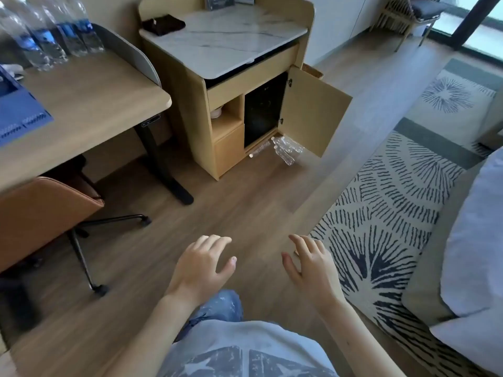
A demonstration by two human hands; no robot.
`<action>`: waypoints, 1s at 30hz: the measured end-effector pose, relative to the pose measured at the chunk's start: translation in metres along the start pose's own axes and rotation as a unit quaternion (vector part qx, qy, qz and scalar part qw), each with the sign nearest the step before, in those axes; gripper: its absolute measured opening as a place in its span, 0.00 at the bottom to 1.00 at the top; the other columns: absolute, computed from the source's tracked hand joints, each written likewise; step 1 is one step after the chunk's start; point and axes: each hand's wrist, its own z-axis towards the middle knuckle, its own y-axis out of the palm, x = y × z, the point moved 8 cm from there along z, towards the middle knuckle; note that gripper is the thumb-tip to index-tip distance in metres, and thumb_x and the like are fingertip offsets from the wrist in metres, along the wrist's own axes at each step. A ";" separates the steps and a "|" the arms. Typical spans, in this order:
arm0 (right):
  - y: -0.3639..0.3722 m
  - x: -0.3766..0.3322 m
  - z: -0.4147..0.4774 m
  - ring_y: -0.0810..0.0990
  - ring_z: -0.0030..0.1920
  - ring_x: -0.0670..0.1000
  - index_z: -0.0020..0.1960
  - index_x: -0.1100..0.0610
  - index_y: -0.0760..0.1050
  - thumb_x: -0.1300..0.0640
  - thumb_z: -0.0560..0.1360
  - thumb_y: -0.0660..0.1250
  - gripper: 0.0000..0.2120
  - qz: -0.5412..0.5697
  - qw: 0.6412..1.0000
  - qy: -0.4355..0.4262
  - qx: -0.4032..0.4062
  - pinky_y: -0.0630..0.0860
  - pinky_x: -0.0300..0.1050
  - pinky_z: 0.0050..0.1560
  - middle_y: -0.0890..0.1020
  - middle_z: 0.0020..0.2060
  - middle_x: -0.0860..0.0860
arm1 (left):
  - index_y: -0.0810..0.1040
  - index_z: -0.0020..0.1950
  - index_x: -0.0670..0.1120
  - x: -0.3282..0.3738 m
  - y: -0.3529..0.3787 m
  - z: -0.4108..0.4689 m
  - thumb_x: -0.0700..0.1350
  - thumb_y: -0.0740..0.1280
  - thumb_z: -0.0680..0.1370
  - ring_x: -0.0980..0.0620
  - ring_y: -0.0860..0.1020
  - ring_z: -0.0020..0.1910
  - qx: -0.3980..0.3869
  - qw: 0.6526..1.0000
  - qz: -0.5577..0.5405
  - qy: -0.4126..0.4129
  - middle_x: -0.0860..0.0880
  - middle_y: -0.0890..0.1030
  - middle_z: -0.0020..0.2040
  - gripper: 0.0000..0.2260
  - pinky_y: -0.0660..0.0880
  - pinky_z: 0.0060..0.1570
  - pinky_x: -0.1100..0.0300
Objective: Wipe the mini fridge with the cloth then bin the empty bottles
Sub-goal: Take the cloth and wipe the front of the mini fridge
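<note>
A black mini fridge (261, 110) sits inside a wooden cabinet (190, 104) whose door (313, 110) stands swung open to the right. Several clear empty bottles (285, 149) lie on the floor in front of the fridge. A dark folded cloth (164, 23) rests on the cabinet's marble top, at its back left. My left hand (202, 265) and my right hand (310, 263) hover low over the wooden floor, well short of the cabinet, both with fingers spread and holding nothing.
A wooden desk (89, 104) at left carries several full water bottles (51, 36) and a blue folder (19, 115). A tan office chair (46, 213) stands under it. A patterned rug (394, 213) and a bed edge (468, 240) lie right. A wicker basket (313, 70) peeks from behind the cabinet door.
</note>
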 end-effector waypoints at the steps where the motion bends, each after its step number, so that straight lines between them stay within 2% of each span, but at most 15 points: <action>1: -0.002 0.003 0.004 0.80 0.53 0.59 0.63 0.60 0.78 0.44 0.78 0.57 0.24 0.001 1.000 -0.004 0.008 0.77 0.53 0.52 0.83 0.54 0.54 | 0.81 0.59 0.44 -0.001 0.001 0.003 0.56 0.57 0.75 0.48 0.80 0.54 0.007 1.000 -0.001 -0.001 0.51 0.83 0.53 0.23 0.76 0.53 0.54; 10: -0.020 0.009 0.088 0.80 0.55 0.59 0.62 0.61 0.78 0.48 0.78 0.62 0.21 0.012 0.998 -0.015 0.052 0.78 0.54 0.53 0.83 0.54 0.55 | 0.81 0.61 0.43 -0.017 -0.039 0.084 0.55 0.57 0.77 0.48 0.80 0.55 0.054 0.998 0.020 -0.003 0.50 0.83 0.54 0.23 0.76 0.53 0.53; 19: 0.014 -0.001 0.248 0.80 0.57 0.59 0.63 0.61 0.78 0.54 0.77 0.69 0.17 0.020 0.998 -0.038 0.041 0.78 0.54 0.54 0.83 0.55 0.54 | 0.81 0.60 0.44 -0.094 -0.046 0.208 0.56 0.57 0.77 0.50 0.80 0.54 0.041 0.998 0.016 -0.040 0.51 0.83 0.54 0.23 0.76 0.51 0.57; 26: 0.001 -0.037 0.404 0.80 0.55 0.58 0.59 0.57 0.78 0.47 0.78 0.59 0.18 0.022 0.996 -0.064 0.062 0.77 0.51 0.54 0.83 0.53 0.51 | 0.81 0.61 0.44 -0.151 -0.112 0.339 0.57 0.56 0.77 0.49 0.80 0.54 0.052 0.998 0.014 -0.034 0.49 0.83 0.54 0.24 0.78 0.51 0.55; 30: -0.012 -0.055 0.483 0.80 0.56 0.57 0.62 0.59 0.79 0.46 0.79 0.58 0.22 0.010 0.993 -0.081 0.083 0.75 0.52 0.58 0.83 0.55 0.53 | 0.80 0.63 0.44 -0.175 -0.153 0.407 0.58 0.54 0.77 0.49 0.79 0.57 0.076 0.996 0.016 -0.036 0.49 0.83 0.57 0.26 0.75 0.54 0.57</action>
